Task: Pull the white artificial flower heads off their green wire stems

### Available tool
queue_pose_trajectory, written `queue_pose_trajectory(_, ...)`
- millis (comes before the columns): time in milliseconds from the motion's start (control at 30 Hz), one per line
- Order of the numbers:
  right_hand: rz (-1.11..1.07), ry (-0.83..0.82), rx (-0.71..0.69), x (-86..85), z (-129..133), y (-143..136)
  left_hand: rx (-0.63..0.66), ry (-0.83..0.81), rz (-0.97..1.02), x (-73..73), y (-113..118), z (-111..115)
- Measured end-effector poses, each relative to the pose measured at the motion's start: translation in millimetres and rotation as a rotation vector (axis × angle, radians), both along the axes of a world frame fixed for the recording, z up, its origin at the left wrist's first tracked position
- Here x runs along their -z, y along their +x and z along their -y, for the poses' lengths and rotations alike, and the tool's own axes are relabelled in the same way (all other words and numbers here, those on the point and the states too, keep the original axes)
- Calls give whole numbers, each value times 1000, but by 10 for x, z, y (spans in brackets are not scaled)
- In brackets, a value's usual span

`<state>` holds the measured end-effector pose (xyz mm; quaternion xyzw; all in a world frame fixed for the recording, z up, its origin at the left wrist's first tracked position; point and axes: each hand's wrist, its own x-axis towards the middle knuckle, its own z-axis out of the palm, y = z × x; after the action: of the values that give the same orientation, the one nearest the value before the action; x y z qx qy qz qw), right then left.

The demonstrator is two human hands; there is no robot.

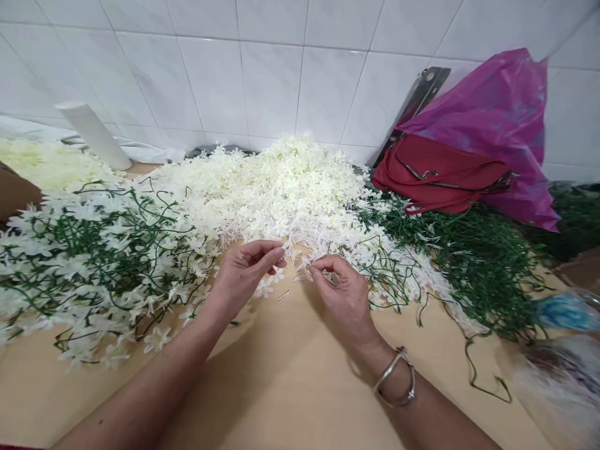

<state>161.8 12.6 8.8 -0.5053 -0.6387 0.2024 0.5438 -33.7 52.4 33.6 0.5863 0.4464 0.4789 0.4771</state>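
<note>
My left hand (250, 272) is closed in a pinch at the near edge of a large heap of white artificial flowers (290, 187), with a small white flower piece (285, 247) at its fingertips. To its right, my right hand (342, 294) pinches too, its fingertips beside small white pieces (304, 265); what it holds is too small to make out. The two hands are apart. A few loose blossoms (264, 288) and thin pale stamens (284, 295) lie on the table (262, 387) between and below them.
White flowers on green stems (107, 250) are piled at the left. Bare green stems (482, 262) lie at the right, behind them a red bag (435, 169) and a purple plastic bag (497, 119). A white roll (96, 137) leans near the tiled wall. Clear plastic (562, 381) sits front right.
</note>
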Motion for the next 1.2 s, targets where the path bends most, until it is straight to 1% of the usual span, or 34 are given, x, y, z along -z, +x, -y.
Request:
queue_pose_trajectory(33, -44, -1, 3, -12, 20, -17, 25, -80, 82, 15, 38, 24)
queue_pose_trajectory(100, -89, 10, 3, -30, 57, -53, 64, -185, 193, 67, 91, 57)
queue_pose_trajectory(233, -62, 50, -18, -39, 93, -84, 106, -294, 332, 160, 115, 80)
queue_pose_trajectory(300, -102, 34, 8, -28, 89, -70, 111, -337, 390, 160, 111, 79)
queue_pose_trajectory(400, -205, -6, 73, -16, 77, -30, 109, -412, 463, 116, 110, 70)
queue_pose_trajectory(467, -173, 14, 77, -27, 80, -15, 120, -449, 496, 93, 113, 66)
queue_pose_trajectory(533, -63, 85, 50, -54, 97, -23, 129, -457, 511, 93, 115, 67)
queue_pose_trajectory(633, 83, 192, 24, -100, 126, -61, 139, -409, 470, 118, 114, 86)
queue_pose_trajectory(700, 137, 212, 29, -116, 136, -85, 146, -346, 396, 132, 114, 108)
queue_pose_trajectory(867, 179, 172, 47, -101, 146, -118, 130, -127, 160, 162, 136, 149)
queue_pose_trajectory(1033, 112, 106, 58, -89, 168, -165, 66, 14, 36, 243, 148, 168)
queue_pose_trajectory(1100, 136, 117, 52, -89, 168, -173, 66, 86, -27, 251, 135, 173)
queue_pose_trajectory(1200, 176, 123, 70, -93, 159, -159, 95, 225, -159, 222, 112, 173)
